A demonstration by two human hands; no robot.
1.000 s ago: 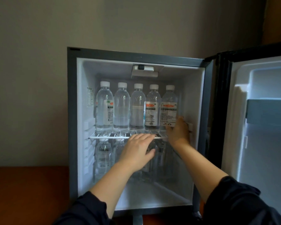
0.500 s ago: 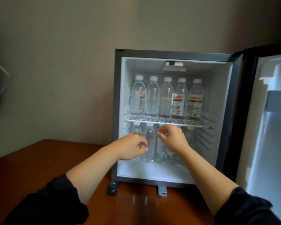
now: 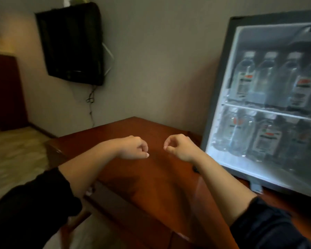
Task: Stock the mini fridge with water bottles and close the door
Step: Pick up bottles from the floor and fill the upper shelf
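Both hands hang over the wooden table (image 3: pixel 151 178) at the centre of the frame and grasp nothing. The left hand (image 3: pixel 133 148) is clenched, and the right hand (image 3: pixel 180 148) is curled with thumb and forefinger tips meeting. The fridge (image 3: pixel 219 87) stands open at the right of the frame, with water bottles (image 3: pixel 244 76) lined up above the wire shelf (image 3: pixel 269 110) and more below it, all blurred.

Both levels look full, so stocking seems done and the door is probably what remains. It lies outside the frame, presumably to the right. To do it well, take the door by its free edge with the right hand and swing it steadily until it seats against the grey frame. First check that no bottle juts past the shelf front.

The air between the hands and the fridge is open. The table's corner points toward the upper centre, and its left edge drops to the floor, so elbows should stay over the wood. A television (image 3: pixel 72 44) hangs upper left, well apart.
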